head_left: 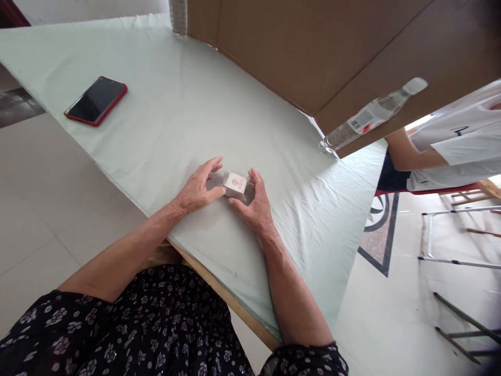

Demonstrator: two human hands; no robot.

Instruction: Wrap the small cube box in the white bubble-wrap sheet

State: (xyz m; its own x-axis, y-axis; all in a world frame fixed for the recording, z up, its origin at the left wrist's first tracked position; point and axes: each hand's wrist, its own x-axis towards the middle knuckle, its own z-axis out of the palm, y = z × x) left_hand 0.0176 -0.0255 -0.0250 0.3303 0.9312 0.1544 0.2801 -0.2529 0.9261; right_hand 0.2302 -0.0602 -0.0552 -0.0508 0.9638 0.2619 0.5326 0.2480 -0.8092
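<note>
A small white block with red print on top, seemingly in a clear wrapper or case, rests on the pale green tablecloth between my hands. Whether it is a box or a stack of cards I cannot tell. My left hand curves at its left side, the thumb tip at the block's near left edge and the fingers held apart from it. On the other side my right hand is cupped with thumb and fingers spread, the thumb near the block's lower edge. Neither hand is closed around it.
A phone in a red case lies at the left of the tablecloth. A tall cardboard panel stands across the far side, with a clear plastic bottle against it. Beyond the right edge sits a person in a white shirt.
</note>
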